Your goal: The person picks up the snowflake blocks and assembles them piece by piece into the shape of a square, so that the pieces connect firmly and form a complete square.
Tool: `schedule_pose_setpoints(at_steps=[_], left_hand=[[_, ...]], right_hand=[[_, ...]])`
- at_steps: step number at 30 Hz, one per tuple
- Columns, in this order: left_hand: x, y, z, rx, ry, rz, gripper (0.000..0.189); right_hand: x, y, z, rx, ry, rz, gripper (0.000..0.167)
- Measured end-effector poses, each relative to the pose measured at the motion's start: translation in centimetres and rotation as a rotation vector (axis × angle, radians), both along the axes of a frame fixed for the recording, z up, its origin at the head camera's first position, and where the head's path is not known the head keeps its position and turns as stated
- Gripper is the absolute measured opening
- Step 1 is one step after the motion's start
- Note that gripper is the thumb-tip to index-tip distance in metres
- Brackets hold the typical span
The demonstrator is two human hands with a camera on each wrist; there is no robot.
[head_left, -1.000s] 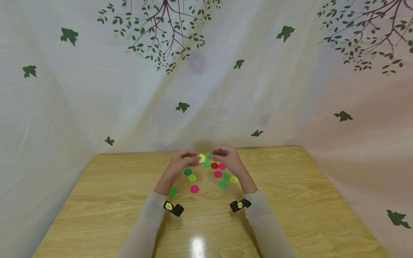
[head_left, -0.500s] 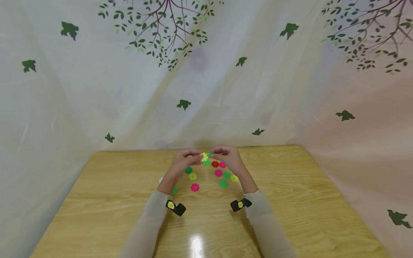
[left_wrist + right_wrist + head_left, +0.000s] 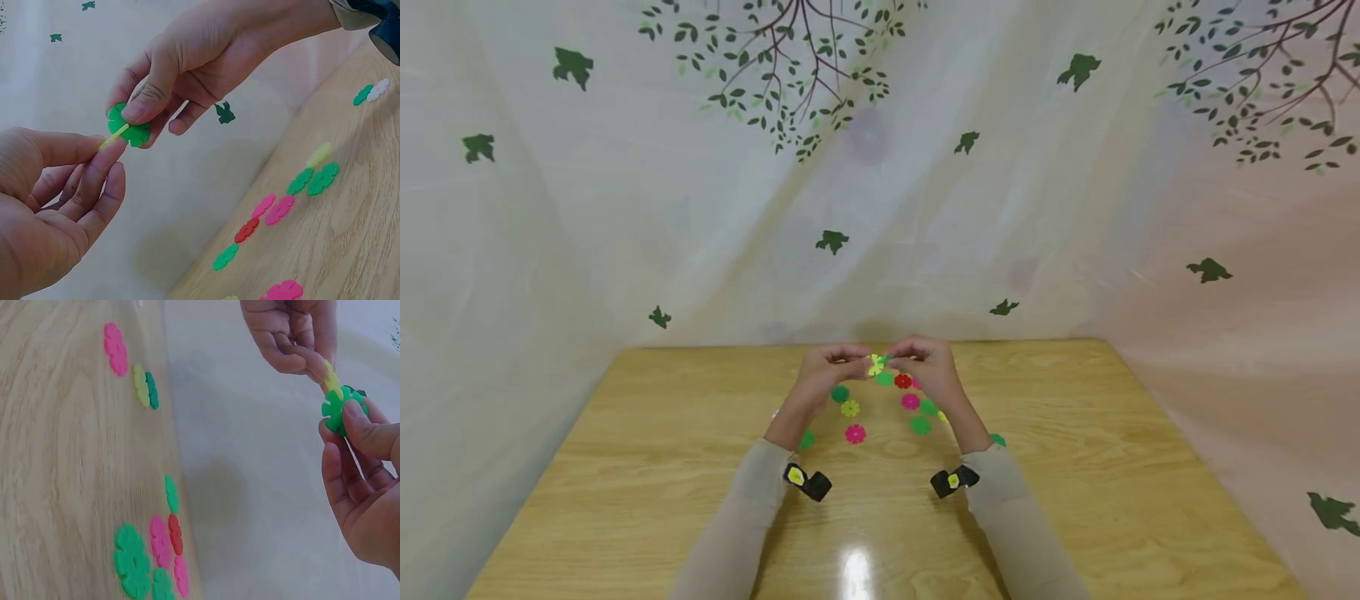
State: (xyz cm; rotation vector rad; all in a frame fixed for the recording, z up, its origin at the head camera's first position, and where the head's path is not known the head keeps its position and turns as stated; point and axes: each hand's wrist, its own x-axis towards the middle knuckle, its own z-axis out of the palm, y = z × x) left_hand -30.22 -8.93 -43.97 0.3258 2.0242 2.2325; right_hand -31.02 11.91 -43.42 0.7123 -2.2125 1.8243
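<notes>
Over the far part of the table, my left hand (image 3: 820, 379) pinches a yellow notched flower-shaped disc (image 3: 330, 376) between thumb and fingers. My right hand (image 3: 931, 371) holds a green disc (image 3: 335, 411) of the same kind, its thumb flat on the face. Seen from the left wrist, the yellow disc (image 3: 114, 136) is edge-on and meets the rim of the green disc (image 3: 139, 135) at a steep angle. Fingers cover part of both discs. The two hands face each other, fingertips close together.
Flat on the wooden table (image 3: 647, 467) lie several more discs, among them a red disc (image 3: 902, 381), a pink disc (image 3: 855, 433) and a dark green disc (image 3: 840, 393). A printed curtain (image 3: 737, 208) hangs behind the table's far edge.
The left hand has shifted slightly right, bringing the yellow disc up against the green one. The right hand stays almost in place, and the head view has tilted a little.
</notes>
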Motion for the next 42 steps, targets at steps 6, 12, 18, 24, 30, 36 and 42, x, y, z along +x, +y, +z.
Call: schedule_pose_setpoints(at_steps=[6, 12, 18, 24, 30, 36, 42], left_hand=[[0.1, 0.5, 0.2, 0.023, -0.007, 0.038, 0.028], [0.0, 0.8, 0.6, 0.003, 0.003, 0.054, 0.027], [0.0, 0.8, 1.2, 0.002, 0.004, 0.023, 0.028], [0.2, 0.6, 1.0, -0.013, -0.027, -0.012, 0.029], [0.0, 0.2, 0.5, -0.031, -0.06, 0.008, 0.032], [-0.3, -0.8, 1.0, -0.009, -0.064, 0.043, 0.032], [-0.2, -1.4, 0.8, -0.004, -0.052, 0.071, 0.033]], right_hand=[[0.3, -0.5, 0.2, -0.019, 0.005, -0.054, 0.002], [0.1, -0.3, 1.0, -0.019, -0.021, -0.06, 0.004], [-0.3, 0.7, 1.6, 0.053, -0.039, -0.003, 0.009], [-0.2, 1.4, 1.8, 0.088, -0.086, 0.049, 0.018], [-0.2, 1.8, 1.8, 0.149, -0.085, 0.062, 0.026], [-0.3, 2.4, 1.9, 0.22, -0.099, 0.057, 0.028], [0.0, 1.1, 0.4, 0.39, -0.195, 0.217, 0.025]])
